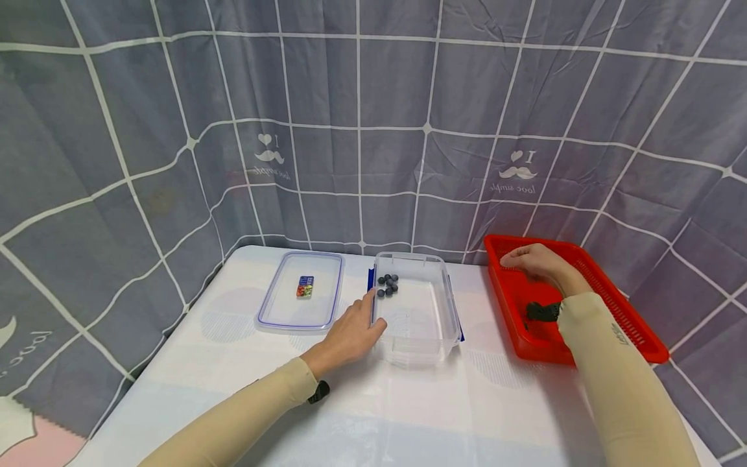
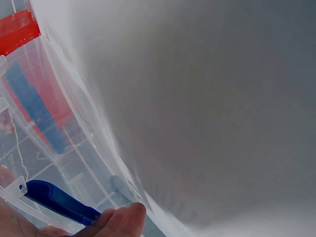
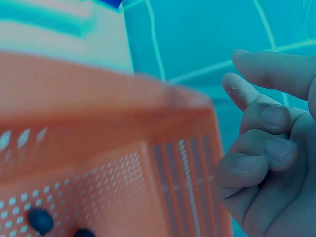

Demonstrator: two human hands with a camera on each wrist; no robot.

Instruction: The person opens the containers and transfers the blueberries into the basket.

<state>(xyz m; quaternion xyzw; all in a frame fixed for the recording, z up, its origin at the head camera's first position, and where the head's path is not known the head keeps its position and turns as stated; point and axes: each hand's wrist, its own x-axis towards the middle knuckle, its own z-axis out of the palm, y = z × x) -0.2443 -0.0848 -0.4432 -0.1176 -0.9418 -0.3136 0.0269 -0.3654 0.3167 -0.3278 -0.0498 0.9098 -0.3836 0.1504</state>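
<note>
A clear plastic container (image 1: pixel 428 305) with blue side latches stands in the middle of the table. Several small dark round berries, which look like blueberries (image 1: pixel 389 284), lie in its far left part. My left hand (image 1: pixel 350 327) holds the container's left wall, its fingers along the blue latch (image 2: pixel 61 200) in the left wrist view. My right hand (image 1: pixel 539 263) hovers over the far left part of the red basket (image 1: pixel 653 353). Its thumb and index finger stand slightly apart with nothing between them; the other fingers are curled. Dark berries (image 3: pixel 40 220) lie on the basket's perforated floor.
A clear lid (image 1: pixel 327 311) with a blue seal and a small fruit-picture label (image 1: pixel 305 287) lies left of the container. The white-covered table (image 1: pixel 373 421) ends at a grey checked curtain (image 1: pixel 391 162) behind. The basket's raised rim borders the right side.
</note>
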